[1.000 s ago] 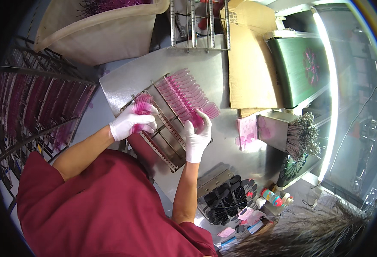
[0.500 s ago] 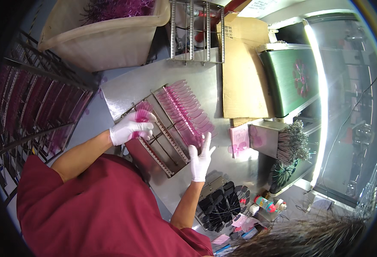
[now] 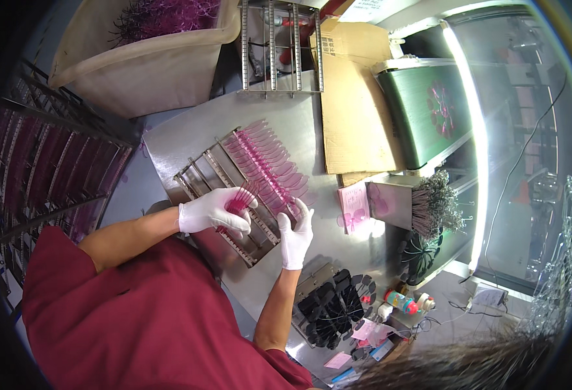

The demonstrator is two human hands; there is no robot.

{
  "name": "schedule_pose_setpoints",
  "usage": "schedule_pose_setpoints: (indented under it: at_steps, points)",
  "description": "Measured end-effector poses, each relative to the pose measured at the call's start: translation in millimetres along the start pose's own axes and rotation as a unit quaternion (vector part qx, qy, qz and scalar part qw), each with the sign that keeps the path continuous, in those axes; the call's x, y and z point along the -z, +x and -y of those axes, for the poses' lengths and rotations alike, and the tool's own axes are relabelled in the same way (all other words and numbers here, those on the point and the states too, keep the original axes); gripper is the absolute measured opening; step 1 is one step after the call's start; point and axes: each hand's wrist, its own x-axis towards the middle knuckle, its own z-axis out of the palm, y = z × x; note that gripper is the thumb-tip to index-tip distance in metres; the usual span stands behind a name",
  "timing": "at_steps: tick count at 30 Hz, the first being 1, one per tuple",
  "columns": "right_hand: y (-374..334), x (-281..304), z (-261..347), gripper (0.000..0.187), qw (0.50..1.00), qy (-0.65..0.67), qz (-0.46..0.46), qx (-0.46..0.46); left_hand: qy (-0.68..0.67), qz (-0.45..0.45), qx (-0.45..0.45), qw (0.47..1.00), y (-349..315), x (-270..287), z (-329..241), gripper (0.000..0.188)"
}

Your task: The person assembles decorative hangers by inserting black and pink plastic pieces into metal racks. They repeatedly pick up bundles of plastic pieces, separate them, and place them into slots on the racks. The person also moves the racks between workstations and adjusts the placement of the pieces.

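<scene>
your left hand (image 3: 209,213), gloved in white, is closed around a fanned bunch of pink translucent pieces (image 3: 239,197), held over the near end of the slotted metal rack (image 3: 234,195) on the steel table (image 3: 169,140). your right hand (image 3: 296,235) rests with fingers loosely extended at the rack's near right edge, grasping nothing that can be made out. the rack's far right rows already carry a dense line of pink pieces (image 3: 270,162), while the left rails and the near end look bare, so the loading seems roughly half done, with the bunch in hand yet to be seated. beyond stand a cardboard sheet (image 3: 354,117), a beige tub (image 3: 143,58) and a black tray (image 3: 331,309).
</scene>
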Motion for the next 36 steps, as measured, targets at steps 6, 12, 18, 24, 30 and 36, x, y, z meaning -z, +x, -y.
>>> schedule_pose_setpoints:
  at_steps: [6, 12, 18, 24, 30, 36]
  points:
    - [8.1, 2.3, -8.6, 0.066, 0.970, -0.201, 0.019, 0.138, -0.004, 0.008, 0.009, 1.000, -4.0, -1.3, -3.4, 0.055]
    - [-23.1, 8.8, 37.0, 0.081, 0.948, -0.300, 0.021, 0.101, 0.014, 0.030, 0.013, 0.999, 4.4, -16.6, -13.6, 0.082]
    - [-77.4, 3.7, 63.3, 0.124, 0.972, -0.128, 0.094, 0.171, 0.195, 0.116, -0.023, 0.974, 25.7, -65.2, -32.3, 0.142]
    - [-74.9, 24.0, 65.6, 0.076, 0.990, 0.046, -0.043, 0.129, 0.267, 0.082, 0.062, 0.958, 52.2, -100.2, -40.8, 0.145]
    - [-7.0, 28.5, 11.9, 0.058, 0.966, 0.253, -0.050, -0.030, 0.805, 0.033, -0.289, 0.517, 95.8, -45.9, -47.7, 0.084]
    - [-1.9, 7.4, -23.8, 0.060, 0.999, -0.016, -0.003, 0.043, 0.793, 0.175, -0.400, 0.425, 110.3, 7.2, -55.3, 0.063]
